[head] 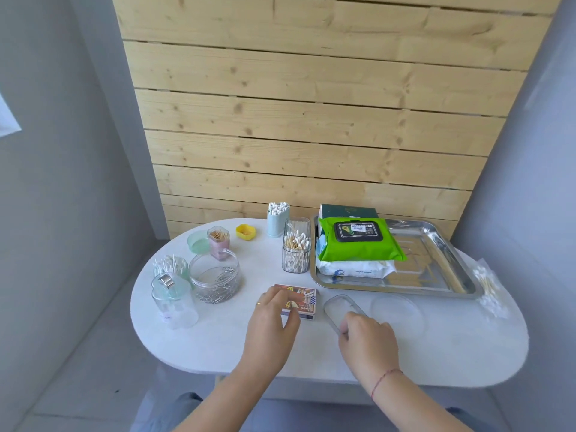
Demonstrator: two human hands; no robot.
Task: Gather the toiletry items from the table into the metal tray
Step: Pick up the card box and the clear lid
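Observation:
The metal tray (436,244) lies at the table's back right and holds a green wipes pack (358,241) stacked on a white wipes pack (355,269), with a dark green box (349,210) behind them. My left hand (274,319) grips a small printed box (304,302) near the table's front. My right hand (367,338) pinches the near end of a clear oblong lid (339,308) lying just right of that box. A clear container of cotton swabs (296,247) stands beside the tray's left rim.
On the left stand a clear jar of paper clips (215,279), a glass jar with a clasp lid (174,304), swabs in a green cup (170,266), a pink toothpick holder (218,243), a yellow cap (246,231) and a pale blue swab holder (277,219). A bag of swabs (489,285) lies far right.

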